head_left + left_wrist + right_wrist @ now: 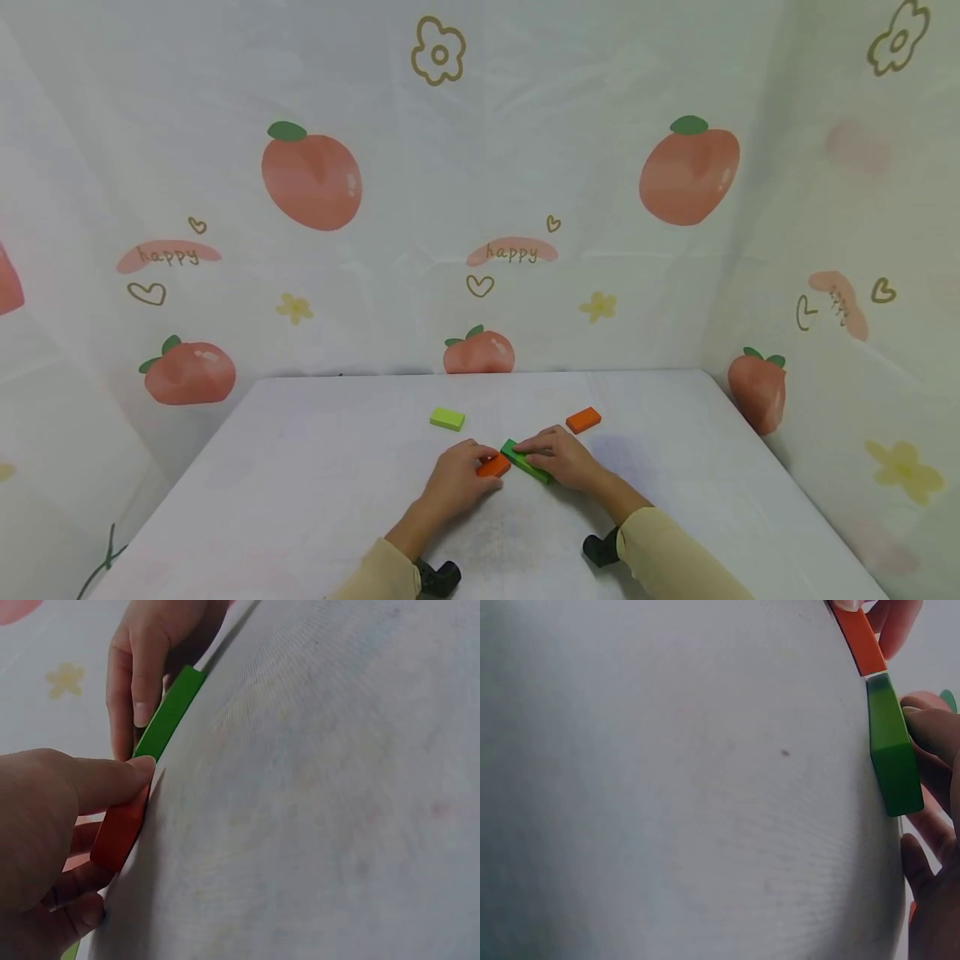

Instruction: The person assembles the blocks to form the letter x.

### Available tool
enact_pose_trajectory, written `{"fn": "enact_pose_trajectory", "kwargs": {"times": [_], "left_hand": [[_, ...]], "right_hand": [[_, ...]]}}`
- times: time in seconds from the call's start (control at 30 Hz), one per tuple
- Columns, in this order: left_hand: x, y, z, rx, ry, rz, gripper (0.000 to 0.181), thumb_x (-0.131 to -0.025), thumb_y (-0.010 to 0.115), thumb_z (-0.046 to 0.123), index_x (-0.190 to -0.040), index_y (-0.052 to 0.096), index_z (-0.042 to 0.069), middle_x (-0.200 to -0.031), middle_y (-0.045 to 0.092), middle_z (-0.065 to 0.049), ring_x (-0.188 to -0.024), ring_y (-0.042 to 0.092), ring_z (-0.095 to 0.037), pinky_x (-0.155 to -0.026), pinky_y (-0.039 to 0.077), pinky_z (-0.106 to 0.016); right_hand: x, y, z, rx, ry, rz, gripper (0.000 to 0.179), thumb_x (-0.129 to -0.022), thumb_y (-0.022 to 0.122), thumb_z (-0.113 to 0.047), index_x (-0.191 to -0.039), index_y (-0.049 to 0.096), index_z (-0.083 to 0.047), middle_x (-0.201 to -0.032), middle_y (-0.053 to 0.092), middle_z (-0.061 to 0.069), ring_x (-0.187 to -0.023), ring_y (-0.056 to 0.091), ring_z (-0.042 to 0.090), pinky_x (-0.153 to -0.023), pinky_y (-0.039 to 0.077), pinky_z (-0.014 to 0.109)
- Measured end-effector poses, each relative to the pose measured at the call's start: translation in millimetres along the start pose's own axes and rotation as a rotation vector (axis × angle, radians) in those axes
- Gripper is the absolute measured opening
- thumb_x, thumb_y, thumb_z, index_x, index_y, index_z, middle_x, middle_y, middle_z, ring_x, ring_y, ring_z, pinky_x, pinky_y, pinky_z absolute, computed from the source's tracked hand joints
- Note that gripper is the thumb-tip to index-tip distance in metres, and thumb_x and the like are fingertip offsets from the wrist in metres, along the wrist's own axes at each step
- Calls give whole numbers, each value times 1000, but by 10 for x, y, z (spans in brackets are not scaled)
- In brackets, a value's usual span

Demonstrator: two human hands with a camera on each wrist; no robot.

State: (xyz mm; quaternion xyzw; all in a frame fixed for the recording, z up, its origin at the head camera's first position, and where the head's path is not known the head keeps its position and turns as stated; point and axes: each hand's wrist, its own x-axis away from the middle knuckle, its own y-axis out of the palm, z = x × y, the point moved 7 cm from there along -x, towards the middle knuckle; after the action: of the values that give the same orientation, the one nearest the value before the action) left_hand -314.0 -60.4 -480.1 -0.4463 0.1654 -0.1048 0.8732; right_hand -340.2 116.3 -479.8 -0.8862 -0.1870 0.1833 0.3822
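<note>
On the white table, my left hand (457, 477) pinches an orange block (493, 467), with its thumb along one side in the left wrist view. My right hand (564, 458) has its fingertips on a long green block (536, 473), which looks darker green at its far end. The orange block (861, 641) and the green block (889, 739) lie nearly end to end in the right wrist view, a thin gap showing between them. Fingers hide part of both blocks.
Farther back on the white table (337, 467) lie a yellow-green block (447, 418) to the left and another orange block (583, 420) to the right. A fruit-printed cloth (390, 292) hangs behind the table and along its sides.
</note>
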Motion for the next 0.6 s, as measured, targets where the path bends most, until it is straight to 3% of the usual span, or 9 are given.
{"fn": "enact_pose_trajectory", "kwargs": {"times": [0.3, 0.6], "left_hand": [[-25, 0, 46, -16, -49, -23, 40, -82, 78, 37, -114, 72, 15, -91, 60, 9, -80, 53, -9, -76, 49, -31], [-29, 32, 59, -14, -77, -28, 43, -83, 77, 32, -121, 69, 14, -110, 67, 2, -95, 59, -16, -88, 49, -42]], "right_hand": [[10, -2, -3, -6, 3, 9, 24, -93, 65, -14, -115, 74, -21, -108, 67, -8, -101, 50, 16, -81, 44, 35], [10, -5, -13, -8, -7, 20, 24, -92, 66, -13, -114, 75, -21, -105, 68, -8, -99, 50, 16, -80, 44, 33]]}}
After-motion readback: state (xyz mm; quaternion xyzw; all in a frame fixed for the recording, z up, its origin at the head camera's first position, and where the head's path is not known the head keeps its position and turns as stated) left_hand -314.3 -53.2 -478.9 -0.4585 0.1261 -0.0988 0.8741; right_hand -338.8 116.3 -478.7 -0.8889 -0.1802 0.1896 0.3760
